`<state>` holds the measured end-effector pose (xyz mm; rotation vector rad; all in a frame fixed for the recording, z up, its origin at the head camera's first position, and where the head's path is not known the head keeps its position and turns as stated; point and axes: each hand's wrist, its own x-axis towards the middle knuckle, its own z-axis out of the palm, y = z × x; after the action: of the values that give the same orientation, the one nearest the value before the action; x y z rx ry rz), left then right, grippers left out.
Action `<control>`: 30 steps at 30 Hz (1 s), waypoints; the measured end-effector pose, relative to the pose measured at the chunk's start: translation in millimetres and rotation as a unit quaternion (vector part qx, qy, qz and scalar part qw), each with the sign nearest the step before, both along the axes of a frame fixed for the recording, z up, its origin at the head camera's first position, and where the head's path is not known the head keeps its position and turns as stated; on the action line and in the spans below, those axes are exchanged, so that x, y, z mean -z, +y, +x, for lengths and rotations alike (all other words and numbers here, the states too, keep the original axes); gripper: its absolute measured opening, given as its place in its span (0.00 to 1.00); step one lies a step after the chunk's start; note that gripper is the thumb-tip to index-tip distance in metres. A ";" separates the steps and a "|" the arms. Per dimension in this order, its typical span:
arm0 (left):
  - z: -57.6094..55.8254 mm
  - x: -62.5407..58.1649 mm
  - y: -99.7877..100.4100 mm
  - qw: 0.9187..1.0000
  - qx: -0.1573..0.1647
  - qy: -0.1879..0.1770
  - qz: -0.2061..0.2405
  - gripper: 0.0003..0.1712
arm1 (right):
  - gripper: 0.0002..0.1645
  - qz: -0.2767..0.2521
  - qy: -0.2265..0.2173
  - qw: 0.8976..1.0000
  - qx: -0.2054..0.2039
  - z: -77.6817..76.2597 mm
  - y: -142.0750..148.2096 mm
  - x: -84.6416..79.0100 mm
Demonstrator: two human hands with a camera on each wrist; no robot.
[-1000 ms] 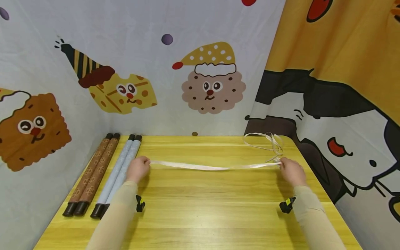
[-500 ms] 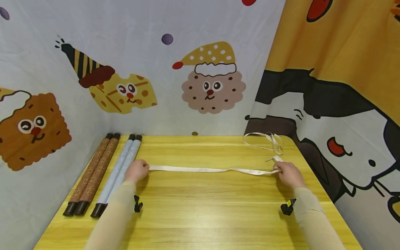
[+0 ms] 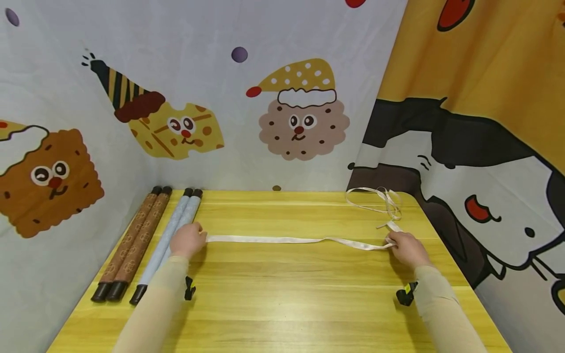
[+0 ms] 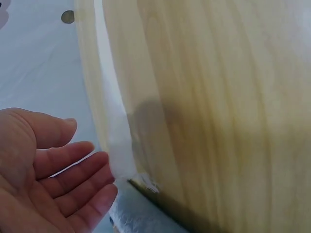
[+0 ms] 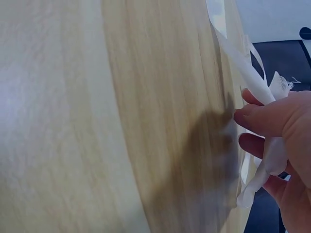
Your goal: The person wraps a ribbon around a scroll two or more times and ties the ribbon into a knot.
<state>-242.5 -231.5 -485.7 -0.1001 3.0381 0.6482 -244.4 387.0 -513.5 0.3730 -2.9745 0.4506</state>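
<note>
A white ribbon point(image 3: 269, 239) stretches across the table from left to right. Its frayed left end point(image 4: 146, 182) lies at a light blue roll point(image 4: 146, 213) in the left wrist view. Just beside that end is my left hand point(image 3: 188, 240), its fingers loosely bent and holding nothing. My right hand point(image 3: 409, 248) pinches the ribbon near its other end between thumb and fingers. In the right wrist view, folds of ribbon point(image 5: 276, 155) pass through the right fingers, and a frayed tip sticks out above them. Part of the ribbon is hidden by that hand.
Two brown patterned rolls point(image 3: 132, 245) with black ends lie at the table's left. Light blue rolls point(image 3: 176, 215) lie beside them, partly under the left arm. A loosely coiled thin white ribbon point(image 3: 375, 198) rests at the back right. Printed curtains point(image 3: 291, 171) hang behind the table.
The ribbon has come down onto the table. My left hand has let go of its end and moved slightly left. My right hand has lowered a little toward me, still pinching the ribbon.
</note>
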 end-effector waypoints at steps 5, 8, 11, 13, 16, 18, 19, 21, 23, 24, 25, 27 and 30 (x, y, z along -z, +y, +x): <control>-2.1 -7.9 -12.1 1.000 -0.015 0.013 -0.004 0.22 | 0.09 0.006 -0.022 1.000 0.006 -0.9 -0.6 -1.8; -3.2 -12.1 -22.9 0.999 -0.026 0.018 -0.010 0.21 | 0.12 0.004 -0.033 0.999 0.000 0.4 -1.5 -5.4; -3.4 -15.9 -33.5 0.999 -0.038 0.020 -0.016 0.21 | 0.15 -0.002 -0.043 0.999 -0.013 2.6 -3.6 -9.6; -3.2 -17.6 -39.4 0.999 -0.047 0.013 -0.018 0.23 | 0.17 -0.004 -0.048 0.999 -0.022 3.5 -5.1 -12.0; -2.5 -18.5 -45.8 0.998 -0.061 -0.006 -0.020 0.27 | 0.20 -0.005 -0.049 0.998 -0.026 3.8 -8.1 -14.2; -1.9 -17.7 -48.5 0.997 -0.070 -0.024 -0.016 0.30 | 0.22 -0.006 -0.045 0.999 -0.029 3.1 -10.6 -15.4; -1.7 -17.0 -49.7 0.997 -0.073 -0.033 -0.012 0.32 | 0.24 -0.007 -0.042 0.999 -0.030 2.7 -12.2 -16.2; -0.9 -15.7 -51.0 0.996 -0.076 -0.051 -0.004 0.36 | 0.26 -0.011 -0.035 0.999 -0.033 1.5 -15.9 -17.2; 0.1 -13.8 -51.8 0.995 -0.079 -0.068 0.004 0.39 | 0.27 -0.017 -0.027 0.999 -0.037 0.0 -20.6 -17.9; 0.5 -12.8 -52.0 0.994 -0.080 -0.075 0.008 0.40 | 0.27 -0.020 -0.024 0.999 -0.039 -0.7 -23.3 -18.2; 1.0 -12.0 -52.0 0.993 -0.082 -0.081 0.011 0.41 | 0.27 -0.025 -0.022 0.999 -0.040 -1.2 -26.1 -18.1; 2.0 -10.7 -51.9 0.992 -0.088 -0.089 0.013 0.43 | 0.27 -0.033 -0.016 0.998 -0.045 -2.4 -32.1 -17.4; 4.0 -10.3 -51.7 0.991 -0.099 -0.093 0.016 0.44 | 0.26 -0.041 -0.011 0.998 -0.051 -3.5 -40.7 -14.7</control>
<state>-238.5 -283.1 -475.4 -0.4399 2.8587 0.6564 -247.9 346.2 -498.8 0.5151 -2.9563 0.5904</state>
